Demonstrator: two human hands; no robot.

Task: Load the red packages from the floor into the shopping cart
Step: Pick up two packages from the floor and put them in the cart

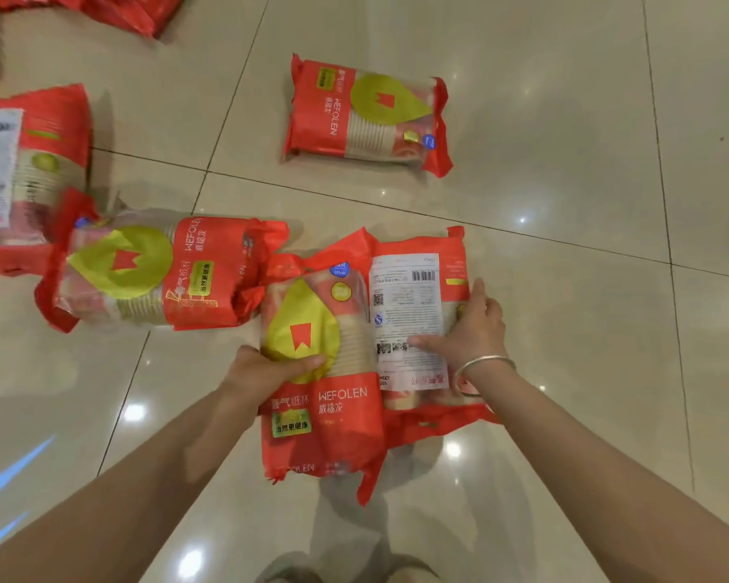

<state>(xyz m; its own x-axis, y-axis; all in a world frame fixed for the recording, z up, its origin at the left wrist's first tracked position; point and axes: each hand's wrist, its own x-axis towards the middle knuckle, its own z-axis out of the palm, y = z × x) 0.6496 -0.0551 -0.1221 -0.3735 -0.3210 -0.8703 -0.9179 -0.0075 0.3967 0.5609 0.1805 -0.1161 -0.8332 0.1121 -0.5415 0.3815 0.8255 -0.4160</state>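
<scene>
Left hand [266,370] curled round front pack [320,372], thumb on its yellow patch. Right hand [472,326] gripping label-up pack [413,313] just beside it, fingers wrapped over the far edge (bangle [480,363] on wrist). Three more packs [367,113] on floor [565,162] nearby.

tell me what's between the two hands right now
In the head view, two red packages lie side by side between them: the left hand grips the front-up package, the right hand holds the label-up package.
</scene>
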